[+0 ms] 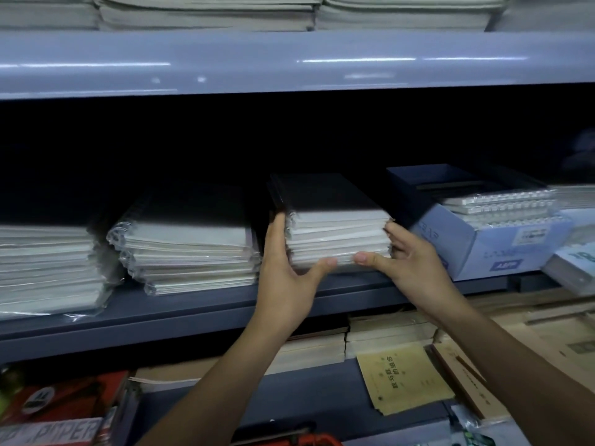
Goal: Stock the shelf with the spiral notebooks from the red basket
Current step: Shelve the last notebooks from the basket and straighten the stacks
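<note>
Far left on the grey-blue metal shelf (199, 304): tall stack of plastic-wrapped white notebooks (48, 268). Just beside it: shorter stack of wrapped spiral notebooks with wire coils at left edge (190, 249). Centre: stack of dark-covered spiral notebooks (335, 230), resting near shelf front edge, held from both sides. Left hand (286, 272): fingers up against coil side, thumb curled under front lower edge. Right hand (415, 268): fingers wrapped round right side, thumb pressed on front lower edge; thumbs near each other, apart. Right: pale blue cardboard box (483, 249) holding white spiral-bound packs. Lower shelf: yellow paper booklet (402, 381). Bottom edge: red basket rim (318, 441), partly visible.
</note>
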